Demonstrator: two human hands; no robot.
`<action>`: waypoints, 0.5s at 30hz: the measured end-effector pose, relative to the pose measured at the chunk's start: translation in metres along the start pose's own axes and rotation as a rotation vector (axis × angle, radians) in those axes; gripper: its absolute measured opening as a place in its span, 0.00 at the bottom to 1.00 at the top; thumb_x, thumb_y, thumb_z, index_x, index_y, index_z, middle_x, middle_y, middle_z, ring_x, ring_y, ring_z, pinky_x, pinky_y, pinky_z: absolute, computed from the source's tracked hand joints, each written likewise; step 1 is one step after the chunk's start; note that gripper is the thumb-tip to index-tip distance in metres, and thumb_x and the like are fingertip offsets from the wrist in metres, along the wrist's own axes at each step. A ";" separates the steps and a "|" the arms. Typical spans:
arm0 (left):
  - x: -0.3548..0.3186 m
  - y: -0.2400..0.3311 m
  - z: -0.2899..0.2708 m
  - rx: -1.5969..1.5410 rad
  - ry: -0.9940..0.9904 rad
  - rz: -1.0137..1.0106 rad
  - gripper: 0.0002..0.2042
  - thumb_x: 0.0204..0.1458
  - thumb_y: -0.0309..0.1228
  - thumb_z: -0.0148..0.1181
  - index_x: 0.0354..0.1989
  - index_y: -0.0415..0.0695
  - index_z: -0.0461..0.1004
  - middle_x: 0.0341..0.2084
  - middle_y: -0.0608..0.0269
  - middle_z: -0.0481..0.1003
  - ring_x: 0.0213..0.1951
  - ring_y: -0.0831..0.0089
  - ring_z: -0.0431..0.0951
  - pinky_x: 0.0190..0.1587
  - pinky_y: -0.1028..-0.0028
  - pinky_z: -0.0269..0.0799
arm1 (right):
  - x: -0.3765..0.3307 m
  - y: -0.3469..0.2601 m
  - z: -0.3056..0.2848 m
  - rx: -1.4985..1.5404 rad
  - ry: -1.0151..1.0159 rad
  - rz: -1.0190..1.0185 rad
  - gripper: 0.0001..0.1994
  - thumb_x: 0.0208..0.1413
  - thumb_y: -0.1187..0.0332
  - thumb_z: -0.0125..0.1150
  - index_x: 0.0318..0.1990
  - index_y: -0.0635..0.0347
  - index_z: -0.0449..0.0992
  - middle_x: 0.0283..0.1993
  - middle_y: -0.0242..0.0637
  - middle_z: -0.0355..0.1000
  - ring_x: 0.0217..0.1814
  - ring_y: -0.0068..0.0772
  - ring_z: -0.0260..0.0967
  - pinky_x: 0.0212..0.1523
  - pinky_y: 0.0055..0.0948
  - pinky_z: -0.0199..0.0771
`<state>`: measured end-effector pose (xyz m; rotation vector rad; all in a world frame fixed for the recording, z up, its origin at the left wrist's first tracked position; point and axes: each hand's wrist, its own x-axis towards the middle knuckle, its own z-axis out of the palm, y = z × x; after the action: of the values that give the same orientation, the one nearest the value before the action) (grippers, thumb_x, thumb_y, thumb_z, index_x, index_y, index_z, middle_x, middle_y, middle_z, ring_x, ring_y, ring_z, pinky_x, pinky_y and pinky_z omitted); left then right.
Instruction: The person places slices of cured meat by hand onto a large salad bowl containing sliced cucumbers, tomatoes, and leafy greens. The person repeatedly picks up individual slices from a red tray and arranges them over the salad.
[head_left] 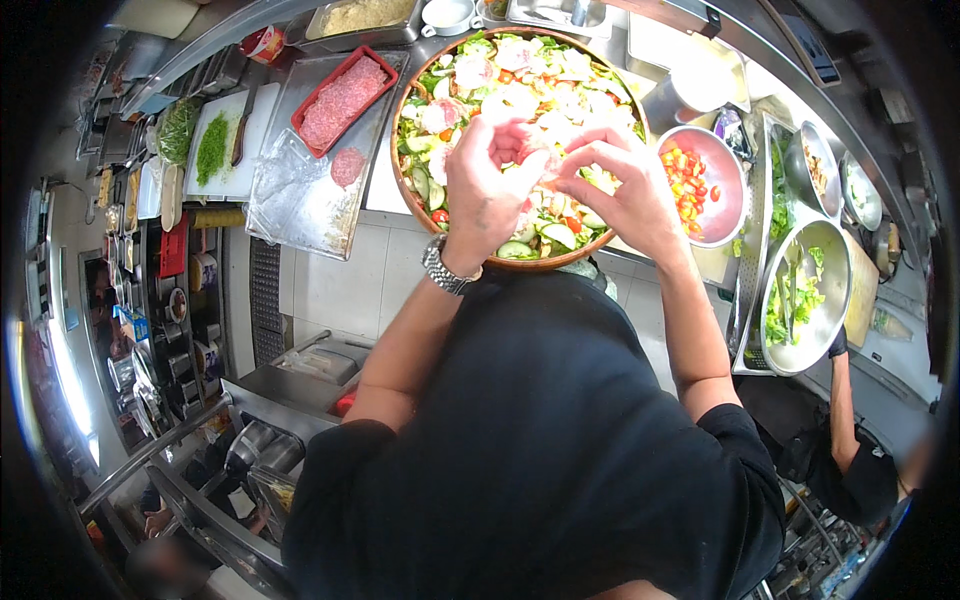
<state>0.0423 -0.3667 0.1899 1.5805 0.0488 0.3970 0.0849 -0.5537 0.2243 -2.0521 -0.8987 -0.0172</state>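
A large wooden bowl [404,190] holds a mixed salad [520,85] of lettuce, cucumber slices, tomato bits and pale meat pieces. Both my hands hover over its near half. My left hand [487,185], with a metal watch [446,268] on the wrist, has its fingers bent together around a small pale piece. My right hand [622,185] meets it from the right, fingertips pinching at the same piece. What exactly the piece is stays hidden between the fingers.
A red tray of ground meat [342,98] sits on a steel sheet [310,205], beside a white board with chopped herbs [213,148] and a knife [240,128]. A metal bowl of diced tomato [695,180] and a bowl of greens [805,295] stand right. Another person's gloved hand [837,343] holds that bowl.
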 end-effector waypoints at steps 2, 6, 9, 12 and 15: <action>0.003 0.012 0.004 0.119 -0.068 0.048 0.17 0.51 0.21 0.71 0.50 0.36 0.75 0.35 0.59 0.81 0.35 0.76 0.81 0.42 0.74 0.79 | 0.000 0.001 -0.003 -0.091 0.073 -0.028 0.08 0.52 0.70 0.75 0.37 0.57 0.82 0.49 0.37 0.78 0.53 0.39 0.75 0.54 0.36 0.73; 0.007 0.033 0.007 0.272 -0.209 0.012 0.15 0.54 0.23 0.67 0.51 0.37 0.78 0.37 0.56 0.83 0.37 0.73 0.84 0.44 0.74 0.80 | 0.000 0.007 -0.007 -0.015 0.164 -0.072 0.07 0.53 0.71 0.74 0.36 0.59 0.81 0.46 0.37 0.81 0.50 0.38 0.78 0.52 0.36 0.76; 0.009 0.038 0.011 0.205 -0.239 -0.033 0.16 0.57 0.24 0.66 0.53 0.36 0.77 0.37 0.56 0.84 0.38 0.72 0.85 0.44 0.73 0.81 | -0.008 0.012 -0.008 0.108 0.198 0.023 0.06 0.56 0.73 0.72 0.38 0.62 0.81 0.42 0.37 0.82 0.47 0.33 0.79 0.50 0.31 0.77; 0.009 0.034 0.014 0.083 -0.259 0.000 0.18 0.56 0.24 0.68 0.54 0.35 0.76 0.36 0.57 0.83 0.38 0.74 0.83 0.43 0.75 0.80 | -0.018 0.018 -0.002 0.196 0.243 0.208 0.05 0.58 0.73 0.71 0.38 0.62 0.81 0.43 0.37 0.82 0.46 0.27 0.79 0.48 0.27 0.77; 0.004 0.030 0.015 0.083 -0.329 -0.086 0.20 0.55 0.21 0.69 0.56 0.35 0.74 0.37 0.59 0.82 0.39 0.76 0.82 0.44 0.75 0.80 | -0.025 0.027 0.004 0.373 0.293 0.275 0.07 0.58 0.70 0.72 0.41 0.61 0.82 0.41 0.36 0.84 0.43 0.22 0.79 0.45 0.26 0.78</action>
<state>0.0436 -0.3818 0.2204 1.7019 -0.1206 0.0647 0.0810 -0.5758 0.1949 -1.7478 -0.3986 -0.0008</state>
